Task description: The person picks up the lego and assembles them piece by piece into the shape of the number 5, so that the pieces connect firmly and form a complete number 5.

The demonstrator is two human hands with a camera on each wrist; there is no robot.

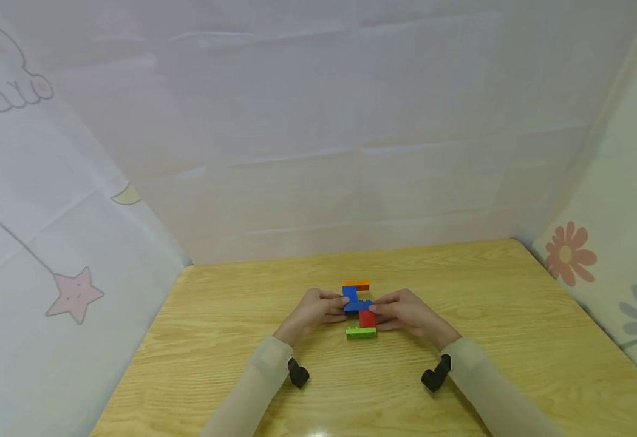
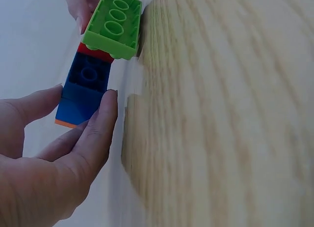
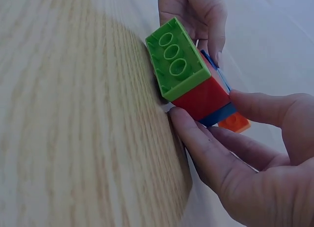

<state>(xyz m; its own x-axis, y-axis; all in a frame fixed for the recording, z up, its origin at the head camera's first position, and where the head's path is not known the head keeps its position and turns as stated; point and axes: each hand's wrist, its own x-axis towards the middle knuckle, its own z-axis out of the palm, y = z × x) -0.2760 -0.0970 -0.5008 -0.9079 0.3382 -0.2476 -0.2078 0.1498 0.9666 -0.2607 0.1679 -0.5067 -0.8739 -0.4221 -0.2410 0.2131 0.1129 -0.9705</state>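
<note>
Both hands hold one joined figure of toy building bricks over the table. Its orange brick [image 1: 356, 284] is at the far end, blue bricks [image 1: 350, 295] form the middle, then comes a red brick [image 1: 367, 319], and a green brick [image 1: 361, 333] is nearest the person. My left hand [image 1: 316, 311] pinches the blue part between thumb and fingers. On the other side my right hand [image 1: 405, 312] grips the red and blue bricks, thumb on the blue. In the right wrist view, the hollow underside of the green brick [image 3: 177, 60] faces the camera, its tubes visible.
The wooden table [image 1: 214, 364] spreads around the hands. Behind it hangs a pale cloth [image 1: 318, 152], with printed side cloths at left and right. Black wrist cameras [image 1: 298, 372] sit on both sleeves.
</note>
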